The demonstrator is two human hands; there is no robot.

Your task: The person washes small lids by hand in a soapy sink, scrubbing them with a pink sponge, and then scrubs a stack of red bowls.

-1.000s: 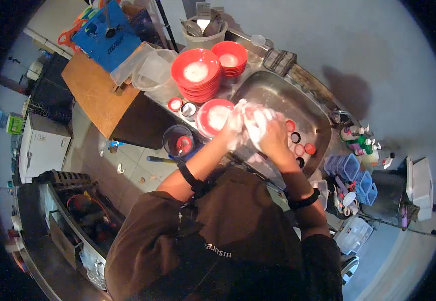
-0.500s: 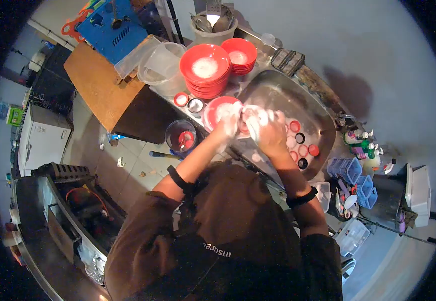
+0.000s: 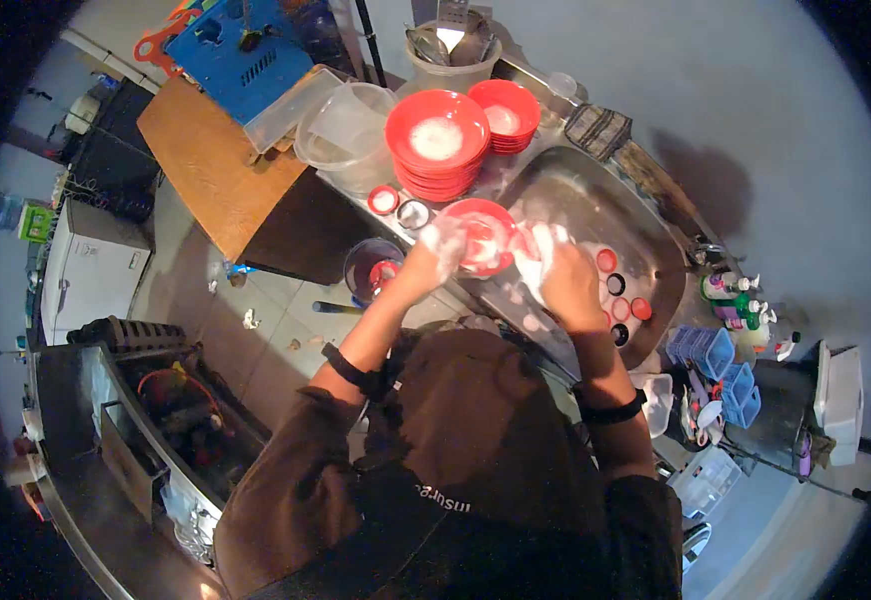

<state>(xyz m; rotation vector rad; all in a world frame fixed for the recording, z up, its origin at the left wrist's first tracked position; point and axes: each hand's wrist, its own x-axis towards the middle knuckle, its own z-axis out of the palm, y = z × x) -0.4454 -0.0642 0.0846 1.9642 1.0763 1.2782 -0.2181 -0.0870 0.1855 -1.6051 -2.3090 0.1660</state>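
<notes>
Foam covers my left hand (image 3: pixel 436 252), which is closed at the left rim of a red bowl (image 3: pixel 482 262) with suds inside. My right hand (image 3: pixel 563 272), also foamy, is closed at the bowl's right side, around a small soapy red lid (image 3: pixel 523 243) partly hidden by fingers and suds. Behind the bowl rises a tall stack of red bowls (image 3: pixel 437 165), the top one holding foam. Left of the held bowl lie a small red lid (image 3: pixel 383 200) and a black-rimmed lid (image 3: pixel 413 213). Several red and black lids (image 3: pixel 620 308) rest in the metal sink (image 3: pixel 645 235).
A second red bowl stack (image 3: pixel 504 110) and a clear plastic tub (image 3: pixel 343 130) stand behind. Below the counter edge is a clear bucket (image 3: pixel 360 268) with something red inside. Soap bottles (image 3: pixel 745 312) and blue baskets (image 3: pixel 703 348) line the right side.
My hands have moved apart from their meeting point over the bowl, the left to its left rim and the right to its right side. The whole view has shifted slightly.
</notes>
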